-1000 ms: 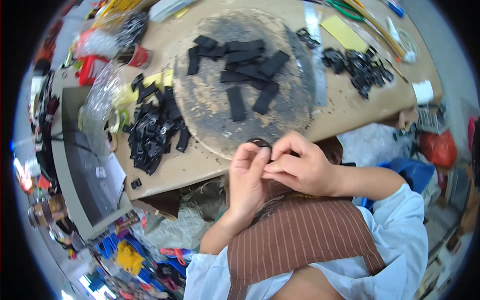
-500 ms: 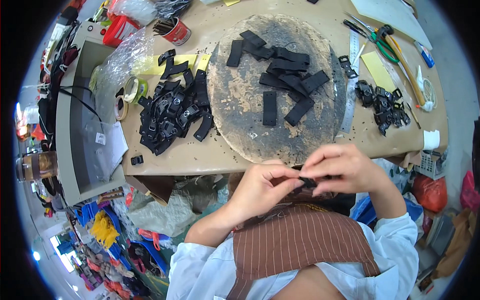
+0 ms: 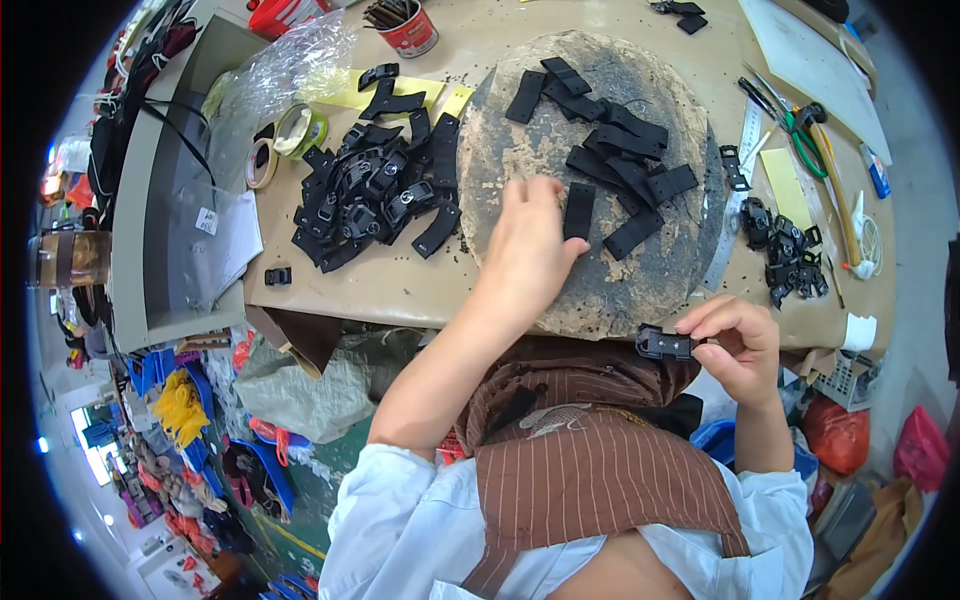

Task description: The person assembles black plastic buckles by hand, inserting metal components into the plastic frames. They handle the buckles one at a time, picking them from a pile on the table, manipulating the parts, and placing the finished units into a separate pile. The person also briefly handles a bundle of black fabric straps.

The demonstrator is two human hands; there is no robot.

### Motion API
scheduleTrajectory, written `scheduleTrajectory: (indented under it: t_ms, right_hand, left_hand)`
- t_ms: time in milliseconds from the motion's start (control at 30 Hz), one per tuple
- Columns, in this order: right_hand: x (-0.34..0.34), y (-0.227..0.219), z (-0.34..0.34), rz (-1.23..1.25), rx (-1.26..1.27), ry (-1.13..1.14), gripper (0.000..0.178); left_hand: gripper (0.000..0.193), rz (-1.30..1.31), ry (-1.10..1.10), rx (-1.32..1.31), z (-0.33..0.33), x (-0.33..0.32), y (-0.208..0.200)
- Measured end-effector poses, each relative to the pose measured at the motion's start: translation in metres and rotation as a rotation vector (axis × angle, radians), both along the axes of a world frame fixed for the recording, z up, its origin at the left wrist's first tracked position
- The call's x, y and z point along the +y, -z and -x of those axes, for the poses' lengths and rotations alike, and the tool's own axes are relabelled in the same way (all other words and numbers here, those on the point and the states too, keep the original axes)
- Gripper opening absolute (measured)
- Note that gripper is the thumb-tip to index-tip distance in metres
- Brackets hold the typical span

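A black plastic buckle (image 3: 664, 344) is pinched between the thumb and fingers of my right hand (image 3: 738, 345), near the table's front edge. My left hand (image 3: 530, 240) is over the round worn board (image 3: 620, 295), its thumb spread away from the fingers. Beside it, close to the thumb, lies a short black webbing strap (image 3: 579, 205); whether they touch I cannot tell. More black strap pieces (image 3: 632, 140) lie heaped on the board. To the left is a pile of black straps fitted with buckles (image 3: 365, 195).
Loose buckles (image 3: 785, 250) lie right of the board, near a metal ruler (image 3: 722, 255), green-handled pliers (image 3: 803, 140) and a hammer (image 3: 840, 190). Tape rolls (image 3: 300, 132) and a red tin of sticks (image 3: 410, 35) stand on the left. One buckle (image 3: 278, 276) sits at the front left.
Both hands were together at the table edge around a small black piece. My left hand has moved forward onto the board; my right hand, now holding the buckle, has shifted right.
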State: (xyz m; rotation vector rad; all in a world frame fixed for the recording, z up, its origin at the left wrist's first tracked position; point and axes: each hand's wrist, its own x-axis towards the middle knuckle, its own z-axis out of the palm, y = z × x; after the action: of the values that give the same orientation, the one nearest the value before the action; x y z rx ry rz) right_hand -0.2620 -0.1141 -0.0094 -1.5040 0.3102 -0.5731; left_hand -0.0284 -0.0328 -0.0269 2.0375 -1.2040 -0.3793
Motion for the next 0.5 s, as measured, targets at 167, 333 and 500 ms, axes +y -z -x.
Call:
scheduleTrajectory:
  t_ms: [167,333,500]
  right_hand:
    - [0.008,0.010,-0.003,-0.224,0.116,-0.006,0.029]
    - [0.011,-0.005,-0.010,0.006,-0.028,0.067,0.030]
    - [0.003,-0.018,-0.033,0.265,-0.124,0.008,0.024]
  left_hand:
    - [0.027,-0.032,0.052,0.166,0.010,-0.007,-0.009]
    - [0.012,0.103,0.166,1.036,0.019,0.020,-0.011]
    - [0.016,0.071,0.163,1.051,0.031,0.035,-0.034]
